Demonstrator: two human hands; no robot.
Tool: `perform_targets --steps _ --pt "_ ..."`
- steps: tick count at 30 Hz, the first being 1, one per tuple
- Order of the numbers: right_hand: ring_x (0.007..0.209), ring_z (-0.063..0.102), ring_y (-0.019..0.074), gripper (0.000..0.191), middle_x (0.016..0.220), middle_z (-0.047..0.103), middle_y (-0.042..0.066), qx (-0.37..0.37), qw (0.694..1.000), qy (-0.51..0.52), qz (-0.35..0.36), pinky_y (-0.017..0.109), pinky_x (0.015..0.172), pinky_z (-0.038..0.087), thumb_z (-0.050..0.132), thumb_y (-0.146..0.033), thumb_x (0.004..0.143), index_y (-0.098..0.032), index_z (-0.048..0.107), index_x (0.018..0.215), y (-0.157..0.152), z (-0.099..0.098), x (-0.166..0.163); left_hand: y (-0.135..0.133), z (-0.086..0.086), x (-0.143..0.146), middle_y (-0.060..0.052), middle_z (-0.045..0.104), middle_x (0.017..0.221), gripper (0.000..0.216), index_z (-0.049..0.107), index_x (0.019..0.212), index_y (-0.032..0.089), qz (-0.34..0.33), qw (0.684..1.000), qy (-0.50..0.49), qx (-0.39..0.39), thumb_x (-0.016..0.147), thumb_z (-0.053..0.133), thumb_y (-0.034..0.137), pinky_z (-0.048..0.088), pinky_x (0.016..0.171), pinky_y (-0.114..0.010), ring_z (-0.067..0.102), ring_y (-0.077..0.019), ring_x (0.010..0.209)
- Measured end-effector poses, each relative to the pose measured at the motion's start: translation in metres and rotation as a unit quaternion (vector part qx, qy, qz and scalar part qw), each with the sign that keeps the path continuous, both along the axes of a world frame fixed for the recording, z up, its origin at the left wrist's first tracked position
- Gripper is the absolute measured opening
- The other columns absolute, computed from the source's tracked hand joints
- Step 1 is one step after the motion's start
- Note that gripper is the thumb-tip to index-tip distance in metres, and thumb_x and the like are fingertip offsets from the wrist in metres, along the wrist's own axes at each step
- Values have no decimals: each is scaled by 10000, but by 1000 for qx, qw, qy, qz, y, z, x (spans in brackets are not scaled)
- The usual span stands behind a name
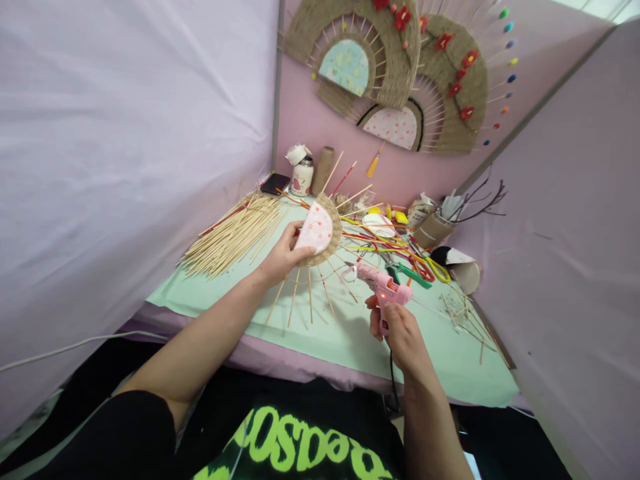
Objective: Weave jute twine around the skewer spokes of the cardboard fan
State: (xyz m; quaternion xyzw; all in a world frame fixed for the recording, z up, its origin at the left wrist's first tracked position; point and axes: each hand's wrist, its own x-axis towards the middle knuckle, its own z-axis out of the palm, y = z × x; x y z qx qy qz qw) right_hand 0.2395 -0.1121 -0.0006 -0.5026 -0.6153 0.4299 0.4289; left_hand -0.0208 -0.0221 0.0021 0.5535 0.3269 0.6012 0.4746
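My left hand point(287, 250) grips the flat edge of a half-round craft piece point(319, 230), thumb on its front. Its middle is pink dotted fabric, edged with a band of twine, and thin sticks radiate outward from the band. Closed around the handle of a pink hot glue gun point(384, 287) is my right hand point(396, 328). A small orange light glows on the gun, and its nozzle points left toward the sticks, apart from the twine band. Behind the gun lie green-handled pliers point(413, 273).
Bamboo sticks point(235, 233) are heaped at the left of the green tabletop point(240, 303). A phone point(275, 183), a jar point(301, 177) and a twine spool point(324, 170) stand behind. Colored pipe cleaners point(370, 248) and a cardboard container point(433, 230) are at right. Twine fan decorations point(395, 73) hang above.
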Motion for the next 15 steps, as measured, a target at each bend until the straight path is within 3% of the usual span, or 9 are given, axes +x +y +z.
perform_targets --steps 15 --pt "459 440 112 462 552 541 -7 -7 1000 1 -5 266 459 340 410 -584 891 -160 592 891 0 0 -1 1 -1 1 -47 543 1148 555 462 1155 233 2 1000 -3 0 671 722 309 407 922 -357 508 -242 1111"
